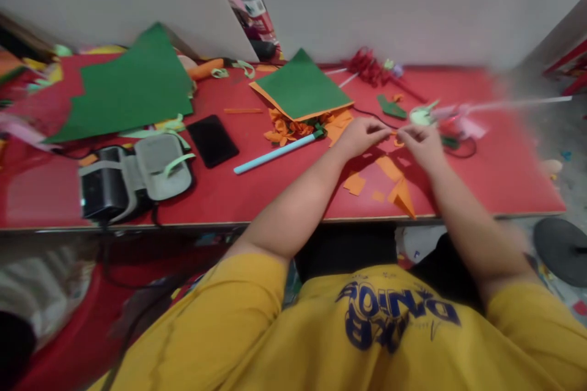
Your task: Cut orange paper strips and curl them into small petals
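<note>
My left hand (361, 136) and my right hand (422, 144) meet over the red table, fingertips pinched together. Between them is a small orange paper piece (395, 136), partly hidden by my fingers. Below my hands lie orange paper scraps (355, 183), with a folded orange piece (402, 197) near the table's front edge. Left of my left hand, a light blue stick (277, 154) with a dark green tip rests beside orange paper flowers (284, 128). Green and orange sheets (303, 88) lie just behind these.
A black phone (213, 140) and an open grey case (160, 165) sit on the left of the red table (513, 165). Large green paper (132, 88) lies behind them. A red paper flower (367, 66) is near the wall; a pale green paper roll (422, 114) lies beyond my right hand.
</note>
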### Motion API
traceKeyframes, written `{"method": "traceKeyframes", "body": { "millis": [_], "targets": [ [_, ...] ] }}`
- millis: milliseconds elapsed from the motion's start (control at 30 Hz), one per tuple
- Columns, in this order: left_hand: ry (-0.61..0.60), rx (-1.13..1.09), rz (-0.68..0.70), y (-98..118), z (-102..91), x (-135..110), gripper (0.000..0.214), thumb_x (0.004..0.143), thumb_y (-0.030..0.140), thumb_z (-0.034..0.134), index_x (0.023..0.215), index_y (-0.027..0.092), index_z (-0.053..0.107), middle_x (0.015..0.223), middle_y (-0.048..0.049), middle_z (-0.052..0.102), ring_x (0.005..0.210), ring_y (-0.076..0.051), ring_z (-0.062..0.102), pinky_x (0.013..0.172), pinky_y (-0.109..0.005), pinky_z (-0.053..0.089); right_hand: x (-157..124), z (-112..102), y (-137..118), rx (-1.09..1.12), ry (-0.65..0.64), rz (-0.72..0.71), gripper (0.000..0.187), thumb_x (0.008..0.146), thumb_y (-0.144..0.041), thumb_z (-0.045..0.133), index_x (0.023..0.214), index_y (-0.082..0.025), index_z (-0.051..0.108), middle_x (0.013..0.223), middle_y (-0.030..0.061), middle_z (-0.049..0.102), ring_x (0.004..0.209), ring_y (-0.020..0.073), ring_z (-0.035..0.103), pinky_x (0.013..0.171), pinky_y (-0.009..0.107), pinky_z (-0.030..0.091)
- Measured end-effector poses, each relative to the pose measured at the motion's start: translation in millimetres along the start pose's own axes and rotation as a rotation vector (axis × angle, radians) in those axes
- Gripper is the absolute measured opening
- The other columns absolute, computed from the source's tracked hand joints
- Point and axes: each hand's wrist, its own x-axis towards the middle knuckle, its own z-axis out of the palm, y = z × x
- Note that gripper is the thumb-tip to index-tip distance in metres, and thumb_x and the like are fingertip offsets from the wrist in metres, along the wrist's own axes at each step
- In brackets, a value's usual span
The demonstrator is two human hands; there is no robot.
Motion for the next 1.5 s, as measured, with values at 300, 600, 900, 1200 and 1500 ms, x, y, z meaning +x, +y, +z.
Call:
{"method": "traceKeyframes", "body": {
  "millis": [300,600,900,1200,1500],
  "targets": [
    [0.040,0.170,0.084,2,1.4,-5,0.029,0.104,0.045,0.083,0.103,0.019,0.095,0.103,-0.0105,0.090,0.090,-0.018,0.077,0.083,-0.028,0.055,-3,4,1,0.041,-0.008,-0.009,0.018,0.094,-0.043,0.093,0.096,-0.026,0.088,0.086,0.0065,0.088,0.080,0.0252,0.083,0.080,0.040,0.070],
    [0.016,0.123,0.068,3,0.5,-6,0.029,0.104,0.045,0.084,0.100,0.018,0.094,0.097,-0.0092,0.089,0.084,-0.016,0.074,0.080,-0.028,0.056,-1,7,0,0.063,-0.025,0.028,0.015,0.097,-0.040,0.092,0.093,-0.028,0.084,0.085,0.0040,0.086,0.079,0.0234,0.078,0.079,0.039,0.065],
    [0.001,0.127,0.083,4,-1.3,-5,0.025,0.104,0.043,0.086,0.098,0.020,0.093,0.094,-0.0074,0.088,0.082,-0.017,0.076,0.081,-0.031,0.058,-2,6,0,0.133,-0.032,0.006,0.019,0.090,-0.042,0.094,0.089,-0.025,0.085,0.083,0.0047,0.086,0.077,0.0224,0.076,0.078,0.037,0.066],
    [0.024,0.220,0.132,11,-3.6,-8,0.022,0.105,0.040,0.084,0.097,0.021,0.093,0.097,-0.0080,0.090,0.086,-0.018,0.079,0.082,-0.031,0.058,-2,14,0,0.141,0.033,-0.044,0.018,0.087,-0.042,0.090,0.086,-0.025,0.084,0.079,0.0042,0.082,0.072,0.0204,0.073,0.069,0.034,0.060],
    [0.072,0.276,0.181,9,2.3,-12,0.015,0.102,0.031,0.082,0.099,0.020,0.092,0.100,-0.0071,0.093,0.092,-0.020,0.083,0.091,-0.034,0.062,-4,14,-1,0.007,0.060,-0.123,0.021,0.087,-0.044,0.093,0.087,-0.025,0.085,0.081,0.0038,0.083,0.072,0.0205,0.069,0.067,0.035,0.053]
  ]
}}
